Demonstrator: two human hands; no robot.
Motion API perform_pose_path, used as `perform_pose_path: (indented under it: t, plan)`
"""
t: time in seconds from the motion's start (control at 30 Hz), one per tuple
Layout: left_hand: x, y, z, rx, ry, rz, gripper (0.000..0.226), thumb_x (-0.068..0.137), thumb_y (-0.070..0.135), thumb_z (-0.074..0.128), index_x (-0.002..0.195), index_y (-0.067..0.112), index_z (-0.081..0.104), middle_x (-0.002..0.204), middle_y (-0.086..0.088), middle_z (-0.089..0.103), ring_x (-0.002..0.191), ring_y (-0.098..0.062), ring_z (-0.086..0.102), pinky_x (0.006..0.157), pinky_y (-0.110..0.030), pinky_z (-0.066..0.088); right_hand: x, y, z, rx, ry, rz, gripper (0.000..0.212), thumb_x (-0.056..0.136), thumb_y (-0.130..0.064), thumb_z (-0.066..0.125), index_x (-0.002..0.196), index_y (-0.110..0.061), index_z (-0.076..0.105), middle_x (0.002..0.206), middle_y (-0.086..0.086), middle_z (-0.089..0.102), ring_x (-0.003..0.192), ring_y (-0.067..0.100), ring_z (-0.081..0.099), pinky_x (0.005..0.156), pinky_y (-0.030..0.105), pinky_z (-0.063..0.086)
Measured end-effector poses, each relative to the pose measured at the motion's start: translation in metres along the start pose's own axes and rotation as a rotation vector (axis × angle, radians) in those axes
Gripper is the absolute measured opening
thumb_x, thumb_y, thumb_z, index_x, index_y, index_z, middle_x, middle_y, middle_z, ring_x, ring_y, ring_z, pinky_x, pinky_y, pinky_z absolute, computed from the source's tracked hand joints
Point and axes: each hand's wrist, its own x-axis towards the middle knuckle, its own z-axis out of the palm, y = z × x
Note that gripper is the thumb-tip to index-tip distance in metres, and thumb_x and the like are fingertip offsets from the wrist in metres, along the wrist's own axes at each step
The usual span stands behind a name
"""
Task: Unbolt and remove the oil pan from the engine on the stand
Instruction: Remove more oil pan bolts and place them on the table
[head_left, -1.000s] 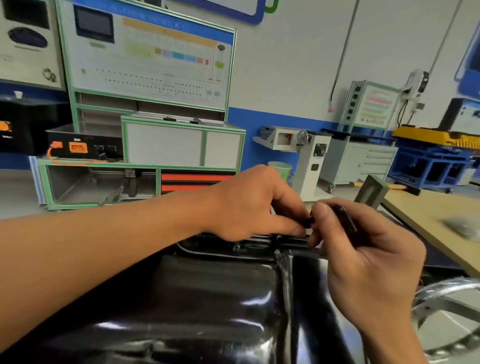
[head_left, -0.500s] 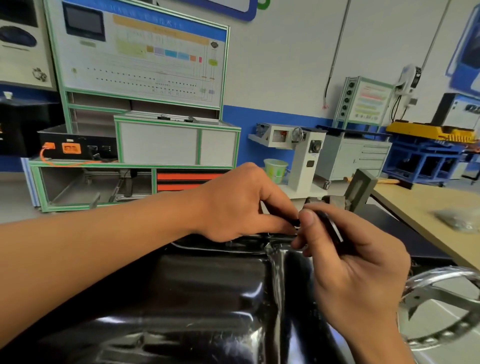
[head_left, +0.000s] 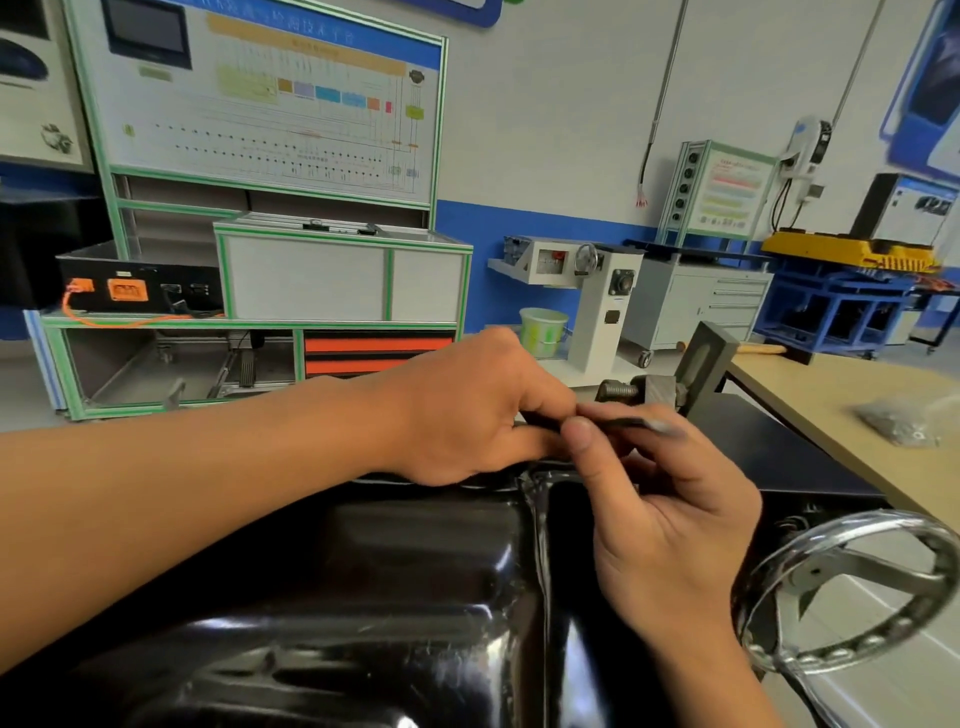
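Lower centre: glossy black oil pan (head_left: 415, 597), filling the bottom of the frame, its far rim under the hands. Lower right: chromed handwheel (head_left: 852, 587), just beside the pan. Mid-frame: right hand (head_left: 670, 525), its grip pinching a slim dark tool (head_left: 639, 423) between thumb and fingers. The left hand (head_left: 467, 415) has its grip curled round the tool's left end. Right edge: wooden surface (head_left: 810, 400) carrying a clear bag of small metal parts (head_left: 898, 421). Beyond: green cup (head_left: 543, 330). Upper left: green-framed training panel (head_left: 270, 104) against the wall.
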Motion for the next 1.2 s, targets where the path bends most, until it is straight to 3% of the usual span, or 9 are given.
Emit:
perform_pose_path:
  t: [0.13,0.23,0.4,0.5,0.63,0.8,0.97,1.1,1.2]
  plan:
    - [0.003,0.005,0.000,0.005,0.055,0.024,0.027,0.087,0.017,0.076,0.064,0.027,0.065,0.051,0.020,0.048,0.050,0.004,0.047,0.054,-0.007,0.029,0.000,-0.005,0.003,0.063,0.084,0.004,0.011,0.090,-0.033,0.073,0.098,-0.027,0.072,0.080,-0.008,0.068,0.069,0.013,0.062,0.064,0.022,0.049]
    - [0.005,0.004,-0.001,0.026,0.115,0.032,0.049,0.084,0.019,0.078,0.061,0.044,0.042,0.051,0.023,0.043,0.052,0.004,0.045,0.054,-0.008,0.029,-0.001,-0.008,0.007,0.125,0.093,0.058,0.010,0.088,-0.035,0.073,0.098,-0.033,0.075,0.079,-0.007,0.068,0.070,0.008,0.062,0.067,0.017,0.048]
    - [0.002,0.000,0.003,0.079,0.114,0.043,0.029,0.085,0.023,0.069,0.064,0.024,0.050,0.056,0.014,0.044,0.055,-0.005,0.042,0.054,-0.014,0.029,-0.004,-0.005,0.013,0.078,0.057,0.024,0.011,0.084,-0.021,0.076,0.095,-0.021,0.074,0.072,0.000,0.063,0.064,0.014,0.057,0.063,0.022,0.045]
    - [0.000,-0.003,0.001,-0.019,0.031,0.006,0.004,0.088,0.015,0.073,0.084,0.013,0.072,0.070,0.011,0.064,0.066,-0.001,0.056,0.065,-0.012,0.040,-0.002,-0.001,0.011,0.047,0.082,0.014,0.004,0.086,-0.019,0.075,0.090,-0.021,0.075,0.078,0.005,0.066,0.069,0.015,0.060,0.066,0.022,0.047]
    - [-0.005,-0.007,-0.002,-0.108,-0.093,-0.035,0.022,0.095,0.012,0.065,0.113,0.020,0.074,0.096,0.023,0.069,0.090,0.009,0.065,0.084,-0.014,0.049,-0.001,0.002,0.008,0.008,0.027,0.002,0.007,0.092,-0.019,0.067,0.090,-0.023,0.072,0.088,-0.008,0.066,0.087,0.004,0.064,0.079,0.014,0.047]
    - [-0.001,-0.008,-0.001,-0.078,-0.014,-0.022,0.012,0.090,0.013,0.071,0.101,0.013,0.078,0.085,0.022,0.071,0.079,0.012,0.064,0.075,-0.005,0.044,-0.004,0.007,0.007,0.020,-0.016,0.001,0.016,0.096,-0.020,0.062,0.109,-0.019,0.070,0.091,-0.008,0.061,0.083,0.007,0.059,0.074,0.018,0.046]
    - [0.002,-0.006,0.001,-0.020,0.046,-0.016,0.017,0.084,0.012,0.076,0.073,0.022,0.067,0.059,0.026,0.055,0.062,0.010,0.057,0.062,-0.002,0.035,-0.002,0.009,0.006,0.039,0.078,-0.008,0.010,0.084,-0.011,0.079,0.088,-0.014,0.071,0.081,0.000,0.068,0.073,0.010,0.063,0.068,0.016,0.046]
    - [0.001,-0.009,0.000,-0.086,0.054,-0.052,0.003,0.084,0.016,0.076,0.086,0.014,0.074,0.075,0.015,0.070,0.075,0.002,0.066,0.068,-0.009,0.047,-0.002,0.011,0.007,-0.003,0.113,-0.050,0.013,0.086,-0.014,0.078,0.096,-0.019,0.072,0.091,-0.010,0.072,0.080,0.007,0.069,0.074,0.020,0.051]
    - [-0.001,-0.011,-0.001,-0.194,0.006,-0.117,0.019,0.090,0.014,0.071,0.108,0.018,0.075,0.096,0.009,0.077,0.092,0.000,0.070,0.080,-0.017,0.055,-0.002,0.012,0.006,-0.017,0.148,-0.042,0.035,0.086,-0.011,0.077,0.117,-0.025,0.067,0.099,-0.021,0.073,0.087,0.007,0.073,0.082,0.024,0.055]
